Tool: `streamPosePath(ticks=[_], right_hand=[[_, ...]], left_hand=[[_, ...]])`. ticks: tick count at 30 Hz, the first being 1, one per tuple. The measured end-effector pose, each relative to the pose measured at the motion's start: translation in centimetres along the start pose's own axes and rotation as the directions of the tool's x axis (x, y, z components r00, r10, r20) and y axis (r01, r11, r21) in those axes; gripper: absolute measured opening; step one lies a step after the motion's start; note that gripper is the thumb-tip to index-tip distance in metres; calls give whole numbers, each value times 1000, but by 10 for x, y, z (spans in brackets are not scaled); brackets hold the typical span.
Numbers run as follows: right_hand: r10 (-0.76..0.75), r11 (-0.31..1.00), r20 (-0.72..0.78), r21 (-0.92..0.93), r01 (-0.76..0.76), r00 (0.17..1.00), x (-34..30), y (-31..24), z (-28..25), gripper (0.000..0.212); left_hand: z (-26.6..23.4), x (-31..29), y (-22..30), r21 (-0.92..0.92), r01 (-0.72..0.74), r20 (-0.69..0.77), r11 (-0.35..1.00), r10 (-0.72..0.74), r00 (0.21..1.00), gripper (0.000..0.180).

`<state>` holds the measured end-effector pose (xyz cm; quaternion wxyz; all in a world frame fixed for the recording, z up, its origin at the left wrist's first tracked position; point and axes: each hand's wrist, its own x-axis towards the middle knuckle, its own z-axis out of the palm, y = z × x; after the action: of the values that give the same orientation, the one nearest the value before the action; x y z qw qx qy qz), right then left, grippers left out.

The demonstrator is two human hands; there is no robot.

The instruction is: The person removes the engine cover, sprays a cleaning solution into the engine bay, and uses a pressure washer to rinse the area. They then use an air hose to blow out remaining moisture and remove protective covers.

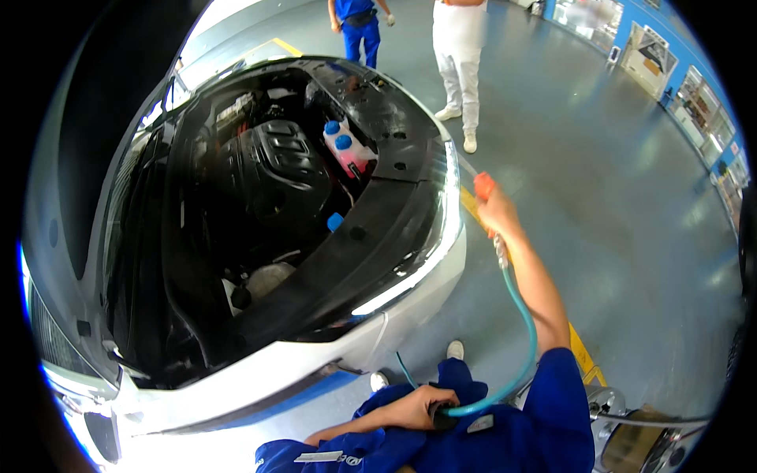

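Stretched out ahead, my right hand [498, 213] is closed around an orange air blow gun [483, 184]. Its thin nozzle points toward the front edge of a car [430, 272] with a raised hood. From a metal coupling under the gun, a teal air hose [528, 323] curves down to my waist. There my left hand [418, 407] is closed around the hose, beside a dark round piece [442, 415] whose kind I cannot make out. A thin stretch of hose shows above that hand.
The engine bay holds a black engine cover [288, 154] and a pinkish reservoir with blue caps [347, 154]. The hood [95, 142] rises at left. Two people stand beyond the car, one in blue [361, 31], one in white trousers [459, 67]. Metal equipment [631, 441] sits lower right.
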<state>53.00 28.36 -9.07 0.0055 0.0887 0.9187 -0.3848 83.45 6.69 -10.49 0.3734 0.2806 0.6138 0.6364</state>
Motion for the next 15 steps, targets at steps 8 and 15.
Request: streamPosePath(ticks=[8,15], right_hand=[[-211,967,168,180,180,963,95,28,-17,28],[-700,692,-97,150,706,708,192,87,37,31]], left_hand=[[18,129,16,-54,-137,-253,989,120,960,24],[-7,187,27,80,-207,-312,975,221,924,26]])
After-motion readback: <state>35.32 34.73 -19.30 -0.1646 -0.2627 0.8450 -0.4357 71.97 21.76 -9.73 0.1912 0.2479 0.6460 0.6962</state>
